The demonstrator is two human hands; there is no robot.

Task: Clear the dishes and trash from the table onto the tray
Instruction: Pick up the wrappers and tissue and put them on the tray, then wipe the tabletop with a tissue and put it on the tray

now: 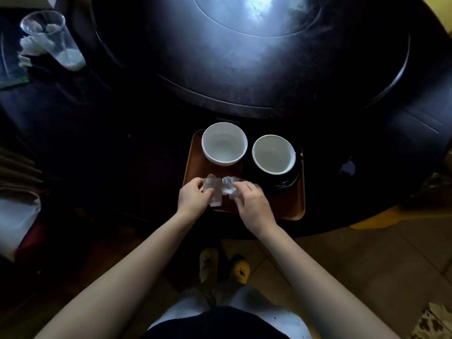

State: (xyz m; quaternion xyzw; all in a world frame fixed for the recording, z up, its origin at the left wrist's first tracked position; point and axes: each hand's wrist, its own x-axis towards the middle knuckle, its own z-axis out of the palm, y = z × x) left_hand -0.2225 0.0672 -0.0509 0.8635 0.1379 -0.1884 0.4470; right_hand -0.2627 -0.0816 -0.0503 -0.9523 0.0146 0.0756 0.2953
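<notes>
An orange-brown tray (291, 206) lies at the near edge of the dark round table (244, 69). Two white bowls stand on it: one (224, 143) at the back left, the other (273, 154) to its right on a dark plate (289, 181). Over the tray's front left, my left hand (193, 196) grips a small clear glass (215, 193). My right hand (252, 204) pinches a crumpled white tissue (230, 185) right beside the glass.
A tall clear glass (52, 37) with white tissue inside stands at the far left on a dark side surface. A small dark object (347, 167) lies on the table right of the tray. My feet in slippers (225, 267) are on the tiled floor.
</notes>
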